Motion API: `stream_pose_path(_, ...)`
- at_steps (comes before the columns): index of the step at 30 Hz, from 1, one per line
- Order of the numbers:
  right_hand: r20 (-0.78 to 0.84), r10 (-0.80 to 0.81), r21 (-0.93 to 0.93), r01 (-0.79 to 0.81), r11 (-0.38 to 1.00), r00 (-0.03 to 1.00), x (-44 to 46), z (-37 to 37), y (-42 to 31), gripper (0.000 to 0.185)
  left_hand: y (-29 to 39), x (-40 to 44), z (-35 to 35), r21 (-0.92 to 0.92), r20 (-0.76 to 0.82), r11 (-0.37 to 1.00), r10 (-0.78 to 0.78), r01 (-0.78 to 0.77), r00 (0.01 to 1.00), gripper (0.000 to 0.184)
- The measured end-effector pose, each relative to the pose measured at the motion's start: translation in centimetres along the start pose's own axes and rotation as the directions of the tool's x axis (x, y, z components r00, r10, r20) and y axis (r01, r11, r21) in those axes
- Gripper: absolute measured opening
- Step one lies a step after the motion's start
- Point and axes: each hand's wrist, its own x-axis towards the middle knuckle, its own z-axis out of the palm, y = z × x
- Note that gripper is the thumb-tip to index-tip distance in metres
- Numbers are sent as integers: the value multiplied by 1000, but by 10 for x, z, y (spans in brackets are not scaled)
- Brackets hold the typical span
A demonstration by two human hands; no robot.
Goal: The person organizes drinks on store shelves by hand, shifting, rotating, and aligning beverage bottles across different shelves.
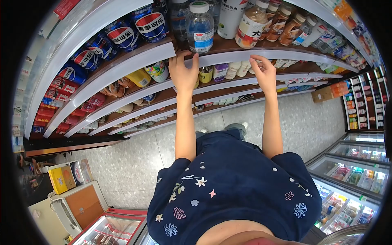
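Observation:
My left hand (183,71) is at the front edge of the upper shelf (220,55), just below a clear bottle with a white cap and a blue-and-white label (201,30). Its thumb and fingers are apart with nothing between them; whether the fingertips touch the shelf, I cannot tell. Further right, my right hand (264,75) hovers before the same shelf edge, fingers loosely bent and holding nothing. Above it stands a bottle with a peach-coloured label (252,24). A tall white bottle (232,18) stands between these two bottles.
Blue Pepsi packs (149,24) fill the shelf to the left. Brown-labelled bottles (279,23) stand to the right. Lower shelves hold packaged goods, including a purple-labelled container (220,72). A cardboard box (324,94) sits on the grey floor (163,143). Glass-topped coolers (347,175) are at lower right.

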Motion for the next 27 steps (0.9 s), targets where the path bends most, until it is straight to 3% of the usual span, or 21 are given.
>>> stream_pose_path(8, 29, 60, 44, -61, 997, 998, 3, 2, 1, 23, -3, -2, 1, 42, 4, 997, -59, 59, 998, 23)
stream_pose_path(20, 0, 7, 35, -7, 999, 1000, 4, 3, 3, 25, -3, -2, 4, 28, 8, 998, -52, 51, 999, 22)
stream_pose_path(27, -126, -22, 17, 24, 1000, 992, 11, 2, -6, 38, 5, 1, 1, 63, 6, 998, -19, 19, 1000, 34)
